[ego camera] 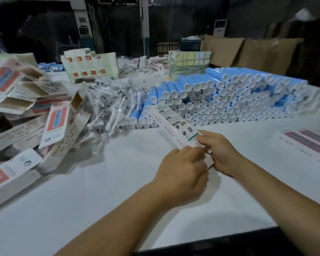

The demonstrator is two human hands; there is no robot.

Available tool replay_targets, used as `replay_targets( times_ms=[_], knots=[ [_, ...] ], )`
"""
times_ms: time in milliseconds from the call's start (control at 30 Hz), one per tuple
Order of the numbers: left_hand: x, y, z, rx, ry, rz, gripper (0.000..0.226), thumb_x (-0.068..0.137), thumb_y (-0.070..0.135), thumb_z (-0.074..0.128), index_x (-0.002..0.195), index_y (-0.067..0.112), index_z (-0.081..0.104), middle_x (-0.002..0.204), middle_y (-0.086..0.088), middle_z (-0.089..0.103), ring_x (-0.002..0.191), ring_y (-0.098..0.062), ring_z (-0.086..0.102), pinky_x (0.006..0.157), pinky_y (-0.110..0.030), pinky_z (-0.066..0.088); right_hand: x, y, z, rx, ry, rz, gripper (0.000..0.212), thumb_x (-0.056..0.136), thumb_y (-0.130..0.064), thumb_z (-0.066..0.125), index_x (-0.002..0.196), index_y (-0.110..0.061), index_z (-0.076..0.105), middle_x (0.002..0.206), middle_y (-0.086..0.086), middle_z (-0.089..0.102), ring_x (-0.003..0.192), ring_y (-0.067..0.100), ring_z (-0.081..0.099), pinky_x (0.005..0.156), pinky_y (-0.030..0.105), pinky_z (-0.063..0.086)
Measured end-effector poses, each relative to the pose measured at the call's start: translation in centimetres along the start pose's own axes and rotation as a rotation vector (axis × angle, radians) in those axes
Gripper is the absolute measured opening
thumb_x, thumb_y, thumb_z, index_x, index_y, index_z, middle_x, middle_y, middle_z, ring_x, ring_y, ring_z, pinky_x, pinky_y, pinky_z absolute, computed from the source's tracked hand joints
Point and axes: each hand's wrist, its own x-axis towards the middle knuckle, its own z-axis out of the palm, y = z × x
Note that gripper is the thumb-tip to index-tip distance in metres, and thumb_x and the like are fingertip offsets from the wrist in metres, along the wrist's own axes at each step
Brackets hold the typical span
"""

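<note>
— What do you have in your hands now?

— One long, narrow carton (171, 121) with small coloured pictures printed on it. I hold it by its near end. Its far end points away from me and a little to the left, in front of the blue tubes (229, 100).

— Are both hands on it?

— Yes. My left hand (181, 169) has its fingers curled over the near end from the left side. My right hand (218, 152) pinches the same end from the right, with the thumb on top. The two hands touch each other there.

— Does the carton lie on the table?

— I cannot tell if the near end touches it. The carton is low over the white table (81, 191), near the middle.

— And what is around you?

— The tubes, with white caps, are stacked in rows behind the carton. Left of them is a heap of wrapped brushes (109, 106) in clear plastic. Further left, many open cartons (26, 97) are piled in disorder. At the right edge lie flat printed sheets (310, 143).
</note>
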Motion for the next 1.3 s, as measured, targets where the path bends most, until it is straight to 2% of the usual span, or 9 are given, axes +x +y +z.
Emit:
replay_targets(
  times_ms=[167, 267, 333, 433, 600, 733, 867, 1167, 1300],
  knots=[
    [0.8, -2.4, -0.8, -0.012, 0.158, -0.091, 0.038, 0.076, 0.021, 0.069, 0.110, 0.006, 0.065, 0.119, -0.011, 0.062, 0.107, -0.034, 0.055, 0.086, -0.046, 0.048, -0.2, -0.4, -0.7, -0.195, 0.115, -0.056, 0.012, 0.087, -0.004, 0.060, 0.082, -0.002, 0.070, 0.072, 0.013, 0.066, 0.065, 0.020, 0.060, 0.061, 0.028, 0.049],
    [0.5, -3.5, -0.6, 0.160, -0.168, -0.208, 0.086, 0.078, 0.063, 0.060, 0.146, 0.017, 0.032, 0.150, 0.003, 0.033, 0.139, -0.021, 0.019, 0.115, -0.049, 0.005, -0.5, -0.5, -1.0, -0.313, 0.068, -0.033, 0.014, 0.086, -0.002, 0.060, 0.078, -0.004, 0.072, 0.066, 0.010, 0.067, 0.059, 0.016, 0.061, 0.052, 0.023, 0.048],
    [0.2, -3.8, -0.1, 0.206, -0.264, -0.239, 0.096, 0.076, 0.076, 0.049, 0.149, 0.021, 0.020, 0.148, 0.005, 0.032, 0.138, -0.019, 0.020, 0.113, -0.051, -0.007, -0.7, -0.5, -1.0, -0.370, 0.017, -0.014, 0.014, 0.086, -0.003, 0.061, 0.080, -0.006, 0.073, 0.069, 0.010, 0.070, 0.061, 0.015, 0.065, 0.053, 0.021, 0.050],
    [0.0, -3.9, -0.1, 0.172, -0.253, -0.255, 0.088, 0.076, 0.077, 0.048, 0.143, 0.024, 0.028, 0.130, 0.004, 0.046, 0.123, -0.021, 0.040, 0.111, -0.046, 0.013, -0.9, -0.6, -1.1, -0.416, 0.000, -0.023, 0.018, 0.087, -0.005, 0.060, 0.078, -0.008, 0.074, 0.071, 0.009, 0.072, 0.063, 0.014, 0.067, 0.054, 0.019, 0.050],
    [0.1, -4.5, 0.1, 0.230, -0.208, -0.282, 0.072, 0.081, 0.074, 0.044, 0.133, 0.025, 0.035, 0.119, 0.005, 0.047, 0.109, -0.020, 0.042, 0.088, -0.035, 0.027, 0.8, -2.9, -1.2, -0.641, 0.321, -0.184, 0.022, 0.088, -0.021, 0.062, 0.069, -0.015, 0.069, 0.056, -0.011, 0.064, 0.045, -0.001, 0.051, 0.040, 0.015, 0.038],
    [0.5, -4.2, 0.6, 0.245, -0.186, -0.354, 0.067, 0.085, 0.071, 0.037, 0.131, 0.022, 0.035, 0.119, 0.002, 0.047, 0.108, -0.023, 0.043, 0.086, -0.038, 0.029, 4.7, -8.4, -1.4, -0.867, 0.486, -0.463, 0.031, 0.091, -0.018, 0.055, 0.072, 0.005, 0.064, 0.066, 0.020, 0.060, 0.057, 0.017, 0.049, 0.054, 0.025, 0.038],
    [0.5, -3.8, 1.3, 0.274, -0.163, -0.345, 0.064, 0.089, 0.069, 0.030, 0.130, 0.019, 0.034, 0.119, -0.001, 0.047, 0.105, -0.026, 0.043, 0.084, -0.040, 0.030, 11.0, -13.6, -1.6, -1.204, 0.541, -0.540, 0.024, 0.091, -0.009, 0.044, 0.075, 0.000, 0.060, 0.075, 0.015, 0.054, 0.071, 0.025, 0.048, 0.057, 0.030, 0.030],
    [1.7, -4.2, 2.3, 0.291, -0.112, -0.351, 0.065, 0.084, 0.069, 0.044, 0.123, 0.017, 0.050, 0.104, 0.001, 0.057, 0.091, -0.024, 0.052, 0.077, -0.039, 0.039, 22.4, -15.4, -4.0, -2.008, 0.423, 0.081, 0.023, 0.091, -0.009, 0.046, 0.111, -0.002, 0.056, 0.120, 0.019, 0.053, 0.109, 0.037, 0.052, 0.083, 0.041, 0.042],
    [1.7, -4.0, 2.4, 0.331, -0.119, -0.307, 0.063, 0.072, 0.071, 0.059, 0.105, 0.017, 0.064, 0.085, 0.003, 0.062, 0.073, -0.020, 0.057, 0.065, -0.036, 0.046, 23.2, -16.0, -4.1, -2.006, 0.457, 0.080, 0.025, 0.088, -0.014, 0.053, 0.112, -0.009, 0.057, 0.103, 0.013, 0.055, 0.094, 0.032, 0.055, 0.081, 0.040, 0.050]
  ],
)
